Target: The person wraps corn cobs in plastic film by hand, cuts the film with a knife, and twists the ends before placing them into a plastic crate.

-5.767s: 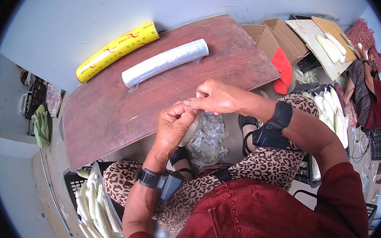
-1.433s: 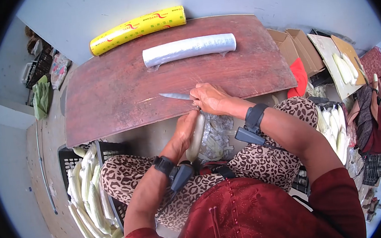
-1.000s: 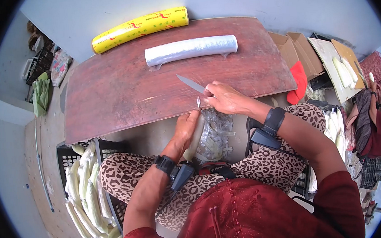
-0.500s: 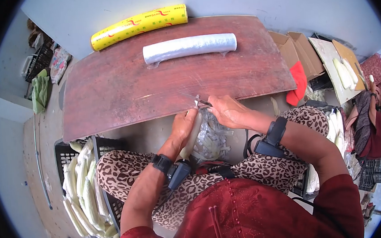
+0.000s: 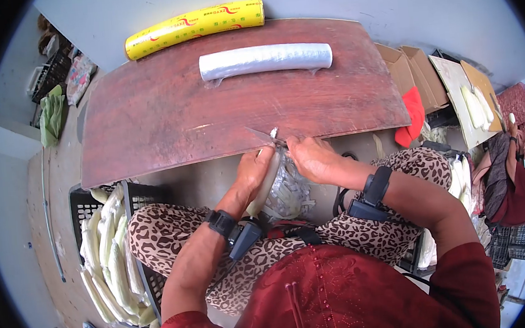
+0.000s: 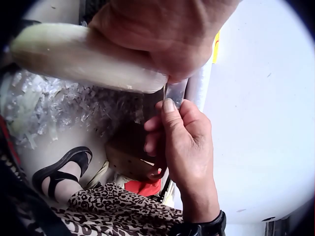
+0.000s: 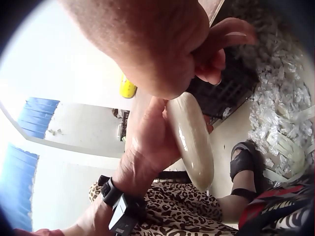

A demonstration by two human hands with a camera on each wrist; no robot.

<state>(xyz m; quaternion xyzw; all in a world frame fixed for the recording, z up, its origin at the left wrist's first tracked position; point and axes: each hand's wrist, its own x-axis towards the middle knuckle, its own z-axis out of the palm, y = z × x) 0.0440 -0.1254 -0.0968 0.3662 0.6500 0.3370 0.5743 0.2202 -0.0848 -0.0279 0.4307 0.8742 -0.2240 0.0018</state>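
My left hand (image 5: 253, 169) grips a long pale vegetable (image 5: 267, 187) at the table's front edge; its whitish end pokes up past the fingers. In the left wrist view the vegetable (image 6: 93, 59) looks smooth and glossy. My right hand (image 5: 312, 159) holds a knife (image 5: 260, 134), its blade pointing left across that upper end. The blade (image 6: 175, 93) shows between the hands in the left wrist view, pinched by the right hand (image 6: 189, 147). In the right wrist view the vegetable (image 7: 191, 140) hangs below the left hand (image 7: 150, 140), and the knife is hidden.
A clear film roll (image 5: 265, 60) and a yellow roll (image 5: 195, 28) lie on the red-brown table (image 5: 147, 111). Crates of pale vegetables stand left (image 5: 144, 201) and right. Film scraps (image 5: 289, 192) are heaped below the hands. At the far right another person's arm (image 5: 512, 144) shows.
The earliest frame shows the hands together with no knife visible. Since then the knife has appeared in my right hand, swung away from the vegetable's end, and come back across it.
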